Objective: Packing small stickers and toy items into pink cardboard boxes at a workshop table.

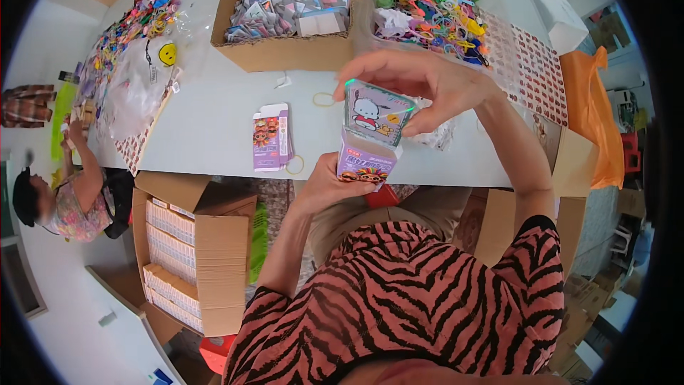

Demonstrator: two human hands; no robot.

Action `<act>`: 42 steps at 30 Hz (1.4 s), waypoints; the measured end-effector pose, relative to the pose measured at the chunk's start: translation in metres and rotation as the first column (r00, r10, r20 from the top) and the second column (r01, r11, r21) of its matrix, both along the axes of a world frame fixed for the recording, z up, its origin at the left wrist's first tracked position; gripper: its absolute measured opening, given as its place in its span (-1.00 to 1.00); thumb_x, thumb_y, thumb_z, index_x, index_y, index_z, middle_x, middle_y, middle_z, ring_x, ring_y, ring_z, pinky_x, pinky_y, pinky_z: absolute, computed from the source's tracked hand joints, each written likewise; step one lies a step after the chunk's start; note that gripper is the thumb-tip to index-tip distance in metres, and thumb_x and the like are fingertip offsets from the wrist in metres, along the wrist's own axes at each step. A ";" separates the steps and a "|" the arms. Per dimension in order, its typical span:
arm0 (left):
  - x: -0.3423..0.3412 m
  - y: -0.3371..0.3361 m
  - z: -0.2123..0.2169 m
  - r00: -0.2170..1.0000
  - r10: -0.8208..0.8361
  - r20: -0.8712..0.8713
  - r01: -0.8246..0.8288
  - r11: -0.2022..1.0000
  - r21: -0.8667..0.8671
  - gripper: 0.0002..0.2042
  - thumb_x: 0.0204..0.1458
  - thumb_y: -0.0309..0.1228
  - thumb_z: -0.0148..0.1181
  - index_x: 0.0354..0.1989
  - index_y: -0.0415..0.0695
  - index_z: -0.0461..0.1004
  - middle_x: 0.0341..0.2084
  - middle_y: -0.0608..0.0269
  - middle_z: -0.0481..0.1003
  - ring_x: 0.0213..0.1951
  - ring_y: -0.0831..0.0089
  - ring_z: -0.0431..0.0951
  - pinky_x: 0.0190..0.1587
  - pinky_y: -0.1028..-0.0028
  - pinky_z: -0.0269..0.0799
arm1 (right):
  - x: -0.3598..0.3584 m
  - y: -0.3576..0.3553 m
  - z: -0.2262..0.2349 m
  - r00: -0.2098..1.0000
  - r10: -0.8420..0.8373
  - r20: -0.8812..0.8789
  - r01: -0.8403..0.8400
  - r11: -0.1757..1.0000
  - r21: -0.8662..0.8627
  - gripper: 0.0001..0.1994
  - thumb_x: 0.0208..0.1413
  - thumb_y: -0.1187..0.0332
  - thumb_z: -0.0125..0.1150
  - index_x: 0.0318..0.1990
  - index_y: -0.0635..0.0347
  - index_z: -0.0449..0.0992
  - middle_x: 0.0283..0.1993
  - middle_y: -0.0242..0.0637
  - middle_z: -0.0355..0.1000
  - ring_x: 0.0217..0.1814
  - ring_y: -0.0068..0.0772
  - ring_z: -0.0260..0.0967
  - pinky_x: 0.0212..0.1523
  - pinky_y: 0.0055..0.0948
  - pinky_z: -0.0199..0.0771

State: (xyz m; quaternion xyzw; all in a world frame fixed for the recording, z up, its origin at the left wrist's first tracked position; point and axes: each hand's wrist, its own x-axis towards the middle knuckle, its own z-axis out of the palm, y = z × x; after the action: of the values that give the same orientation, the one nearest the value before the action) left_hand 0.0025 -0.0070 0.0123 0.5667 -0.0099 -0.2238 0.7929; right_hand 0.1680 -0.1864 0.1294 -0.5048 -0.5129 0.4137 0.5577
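Observation:
Close to the table's near edge, my left hand (322,187) is closed around the lower part of a small purple printed box (365,162), held upright with its top open. My right hand (445,84) grips a cartoon card (367,115) with a shiny border between thumb and fingers. The card is tilted, and its lower edge meets the box's open top; how far it reaches inside is hidden. On the table to the left lie flat purple cartons (269,137), stacked together. A rubber band (294,165) is beside them, and another rubber band (323,100) lies farther back.
A cardboard box (281,55) full of small cards stands at the back, beside a heap of colourful plastic trinkets (434,11). Sticker sheets (538,64) and an orange bag (593,121) are right. Below left, a carton (224,264) holds rows of boxes. A person (78,203) works far left.

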 end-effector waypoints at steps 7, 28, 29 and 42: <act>0.000 0.003 0.001 0.998 -0.055 0.028 0.056 0.998 -0.034 -0.59 -0.19 -0.56 0.33 -0.08 -0.28 0.41 -0.19 0.09 0.50 -0.20 0.37 0.56 -0.15 0.46 0.47 | -0.003 -0.003 0.001 0.963 0.017 0.270 0.015 0.993 -0.116 -0.32 -0.17 0.33 0.29 0.19 0.17 0.20 0.20 -0.36 0.19 0.22 -0.42 0.13 0.24 -0.38 0.06; -0.006 -0.029 0.015 0.929 0.294 0.224 -0.290 0.956 -0.053 -0.75 -0.11 -0.58 0.28 -0.20 -0.27 0.49 -0.36 0.25 0.55 -0.30 0.57 0.52 -0.21 0.55 0.45 | -0.085 -0.032 -0.056 0.782 -0.581 0.224 0.603 0.797 -0.035 -0.67 -0.02 0.41 0.22 -0.06 0.29 0.44 -0.21 -0.26 0.47 -0.20 -0.47 0.41 -0.10 -0.45 0.38; -0.006 -0.030 0.015 0.928 0.281 0.245 -0.285 0.958 -0.018 -0.76 -0.11 -0.57 0.29 -0.21 -0.27 0.50 -0.36 0.26 0.55 -0.30 0.58 0.51 -0.21 0.55 0.45 | -0.087 -0.033 -0.057 0.781 -0.583 0.224 0.604 0.796 -0.036 -0.67 -0.02 0.41 0.22 -0.06 0.29 0.44 -0.21 -0.26 0.47 -0.20 -0.47 0.41 -0.10 -0.45 0.38; -0.008 -0.038 0.024 0.993 0.114 0.014 -0.115 0.988 0.098 -0.78 -0.07 -0.51 0.27 -0.23 -0.27 0.52 -0.40 0.28 0.55 -0.35 0.60 0.49 -0.28 0.61 0.42 | -0.110 -0.046 -0.056 0.687 -0.653 0.320 0.693 0.721 -0.016 -0.72 0.04 0.45 0.16 -0.09 0.36 0.40 -0.33 -0.14 0.46 -0.34 -0.37 0.46 -0.30 -0.46 0.42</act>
State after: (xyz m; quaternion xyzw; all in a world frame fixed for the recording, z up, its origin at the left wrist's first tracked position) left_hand -0.0057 -0.0454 0.0358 0.6059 0.0304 -0.1756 0.7753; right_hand 0.0579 -0.2321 0.0735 -0.7494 -0.3384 0.1343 0.5530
